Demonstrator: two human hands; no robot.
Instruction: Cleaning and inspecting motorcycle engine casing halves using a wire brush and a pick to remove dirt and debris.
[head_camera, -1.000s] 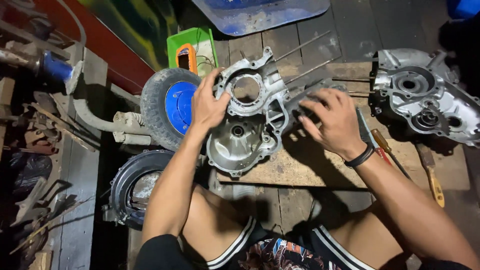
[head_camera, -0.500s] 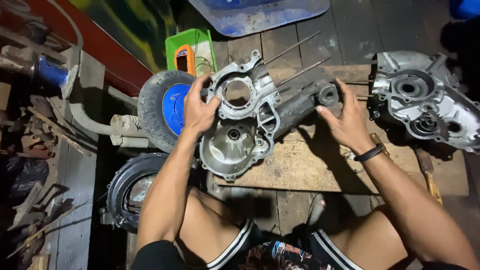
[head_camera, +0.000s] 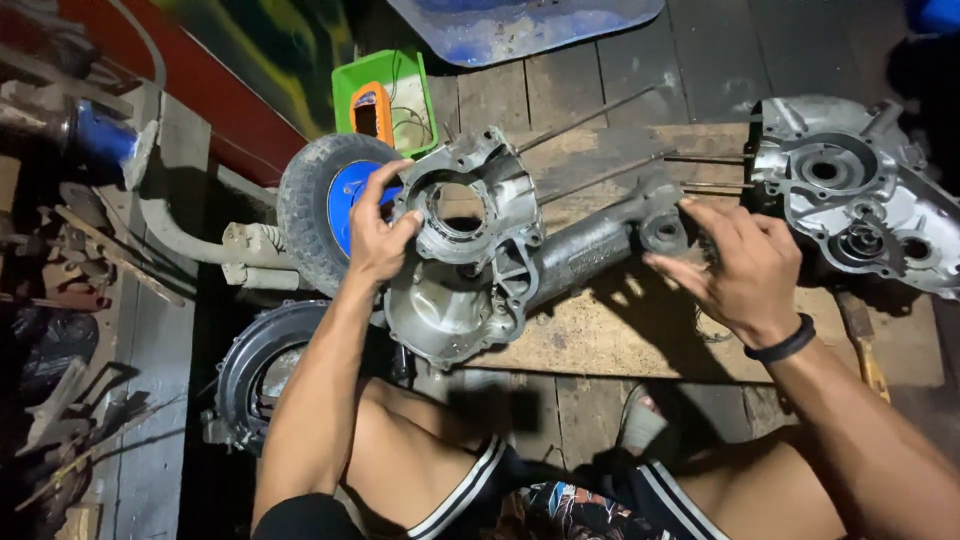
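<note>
A grey metal engine casing (head_camera: 470, 250) with a round opening and a long arm rests on a wooden board (head_camera: 620, 330). My left hand (head_camera: 380, 225) grips the casing's left rim beside the round opening. My right hand (head_camera: 735, 265) hovers just right of the arm's round end (head_camera: 662, 232), fingers spread and holding nothing. Two long thin studs (head_camera: 600, 180) stick out from the casing toward the upper right.
A second engine casing half (head_camera: 850, 200) lies at the right. A small wheel with a blue hub (head_camera: 320, 205) stands left of the casing, a green tray (head_camera: 385, 95) behind it, a dark round cover (head_camera: 260, 370) below. Scrap metal and tools crowd the left side.
The casing has been raised and turned by my left hand. My right hand has come off the arm's end and moved right, fingers apart.
</note>
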